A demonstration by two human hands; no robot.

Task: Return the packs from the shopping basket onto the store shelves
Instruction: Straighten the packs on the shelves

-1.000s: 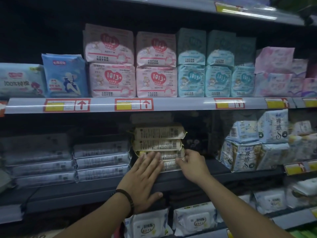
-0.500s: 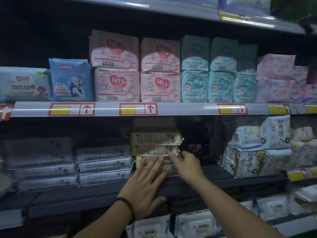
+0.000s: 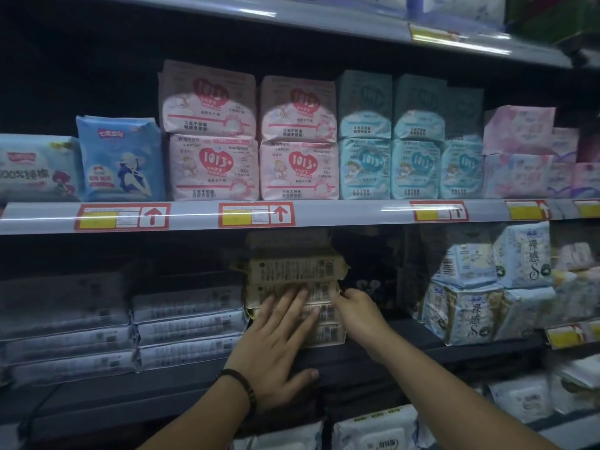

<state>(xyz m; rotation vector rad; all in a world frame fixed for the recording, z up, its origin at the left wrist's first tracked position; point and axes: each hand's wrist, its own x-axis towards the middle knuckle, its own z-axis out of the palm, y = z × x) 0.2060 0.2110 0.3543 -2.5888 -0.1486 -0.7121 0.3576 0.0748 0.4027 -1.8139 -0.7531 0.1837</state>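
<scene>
Left grip [image 3: 276, 347] (a bare hand with a dark beaded band [image 3: 242, 384] at the wrist) is lying wide and flat, its straight, spread fingers [image 3: 293, 300] pressing against the front of a stack of beige plastic packs with printed barcodes [image 3: 292, 267], while its thumb [image 3: 306, 373] is resting on the front edge of the dark middle shelf [image 3: 130, 397]. Right grip [image 3: 357, 308] is reaching in at the right end of the same stack, its bent fingers touching the crimped end of one of the upper packs; whether they are pinching that end or only touching it I cannot tell, since the back of the hand is hiding the fingertips.

The beige packs are lying flat, one upon another, on the dark middle shelf, just beside two stacks of grey flat packs [image 3: 188, 326] on their left. On their right, past a dark stretch of shelf, pale blue and white packs with a large S [image 3: 467, 316] are standing upright.

Above, a grey shelf rail with red and yellow price tags [image 3: 350, 212] is carrying pink packs marked 1013+ [image 3: 211, 167] and teal packs of the same make [image 3: 365, 167], both two high. Below the arms, white soft packs [image 3: 373, 430] are showing on the lower shelf.
</scene>
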